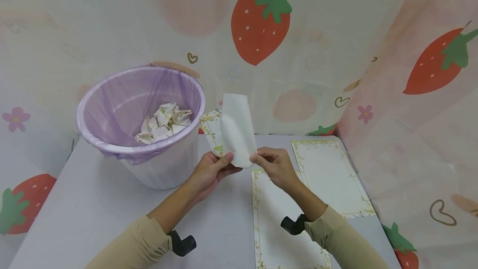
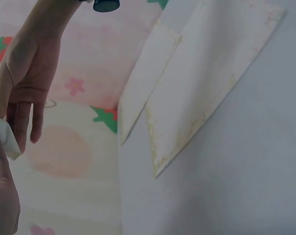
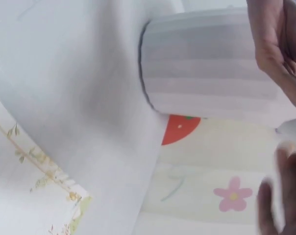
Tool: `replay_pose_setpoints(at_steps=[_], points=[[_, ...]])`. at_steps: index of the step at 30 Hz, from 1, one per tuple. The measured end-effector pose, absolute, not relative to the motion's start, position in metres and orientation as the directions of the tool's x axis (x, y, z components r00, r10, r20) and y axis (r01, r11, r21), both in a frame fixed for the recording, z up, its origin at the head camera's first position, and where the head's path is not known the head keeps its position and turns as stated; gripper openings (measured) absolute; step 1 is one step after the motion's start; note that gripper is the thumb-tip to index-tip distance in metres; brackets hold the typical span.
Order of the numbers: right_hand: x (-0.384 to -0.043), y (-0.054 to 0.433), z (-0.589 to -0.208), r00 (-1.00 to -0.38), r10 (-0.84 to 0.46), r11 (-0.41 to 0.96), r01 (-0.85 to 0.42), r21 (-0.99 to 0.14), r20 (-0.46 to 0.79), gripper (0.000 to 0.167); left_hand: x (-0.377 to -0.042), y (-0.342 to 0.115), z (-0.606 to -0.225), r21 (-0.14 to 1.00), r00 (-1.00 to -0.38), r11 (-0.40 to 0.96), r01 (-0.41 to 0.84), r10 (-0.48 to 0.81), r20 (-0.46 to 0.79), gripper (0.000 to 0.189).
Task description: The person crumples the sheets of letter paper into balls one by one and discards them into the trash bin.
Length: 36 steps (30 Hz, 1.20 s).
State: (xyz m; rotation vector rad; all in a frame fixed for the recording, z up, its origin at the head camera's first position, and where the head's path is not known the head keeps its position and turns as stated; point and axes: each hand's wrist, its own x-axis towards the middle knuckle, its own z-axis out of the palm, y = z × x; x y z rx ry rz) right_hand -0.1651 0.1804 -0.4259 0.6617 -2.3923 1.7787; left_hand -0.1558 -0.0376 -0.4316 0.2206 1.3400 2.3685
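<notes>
A folded sheet of paper (image 1: 237, 130), white with a floral border showing on its left flap, is held up above the table in the head view. My left hand (image 1: 214, 169) grips its lower left, thumb in front and fingers behind. At the lower right edge, my right hand (image 1: 276, 165) pinches the paper between thumb and fingers. The left wrist view catches only a corner of the folded paper (image 2: 8, 139) between the hands. Blurred fingers (image 3: 285, 191) of my right hand show at the right wrist view's edge.
A white bin (image 1: 164, 169) with a purple liner (image 1: 112, 94) stands at the left, holding several crumpled papers (image 1: 164, 121). Two flat bordered sheets lie on the right of the table, a nearer sheet (image 1: 280, 219) and a farther sheet (image 1: 332, 177). Strawberry-printed cloth (image 1: 317, 32) hangs behind.
</notes>
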Motion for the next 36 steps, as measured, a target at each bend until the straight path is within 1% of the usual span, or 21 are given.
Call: replay_pose_setpoints(at_steps=[3,6,9,13,16,21,24,27,30,31,36], points=[[-0.165,0.181,-0.425,-0.922,-0.285,0.23,-0.33,-0.916,0.26,0.011,-0.156,-0.039,-0.433,0.844,-0.895,-0.45,-0.292,0.441,-0.074,0.037],[-0.165,0.18,-0.423,-0.929,-0.302,0.232,-0.29,-0.928,0.215,0.013,-0.156,-0.04,-0.434,0.833,-0.888,-0.452,-0.319,0.449,-0.097,0.034],[-0.165,0.178,-0.421,-0.919,-0.332,0.216,-0.291,-0.932,0.21,0.015,-0.157,-0.041,-0.436,0.808,-0.881,-0.467,-0.359,0.454,-0.129,0.029],[-0.163,0.175,-0.419,-0.917,-0.337,0.187,-0.285,-0.94,0.211,0.013,-0.159,-0.041,-0.437,0.778,-0.874,-0.469,-0.418,0.441,-0.204,0.021],[-0.162,0.174,-0.42,-0.921,-0.331,0.19,-0.278,-0.941,0.205,0.013,-0.16,-0.042,-0.438,0.796,-0.867,-0.416,-0.441,0.427,-0.257,0.02],[-0.162,0.175,-0.422,-0.919,-0.334,0.198,-0.284,-0.938,0.208,0.014,-0.157,-0.041,-0.44,0.859,-0.861,-0.28,-0.429,0.413,-0.296,0.035],[-0.163,0.177,-0.423,-0.913,-0.347,0.19,-0.29,-0.938,0.213,0.019,-0.155,-0.039,-0.441,0.865,-0.868,-0.279,-0.417,0.403,-0.289,0.039],[-0.165,0.178,-0.425,-0.906,-0.362,0.188,-0.302,-0.935,0.219,0.022,-0.154,-0.039,-0.442,0.85,-0.869,-0.323,-0.416,0.417,-0.266,0.034],[-0.166,0.178,-0.428,-0.904,-0.352,0.232,-0.337,-0.912,0.245,0.02,-0.153,-0.038,-0.444,0.837,-0.87,-0.361,-0.411,0.43,-0.242,0.03],[-0.166,0.178,-0.43,-0.903,-0.344,0.254,-0.353,-0.9,0.257,0.017,-0.152,-0.036,-0.444,0.838,-0.872,-0.366,-0.406,0.43,-0.234,0.029],[-0.169,0.178,-0.435,-0.896,-0.326,0.297,-0.399,-0.868,0.301,0.013,-0.149,-0.026,-0.445,0.878,-0.908,-0.351,-0.327,0.373,-0.189,0.033]])
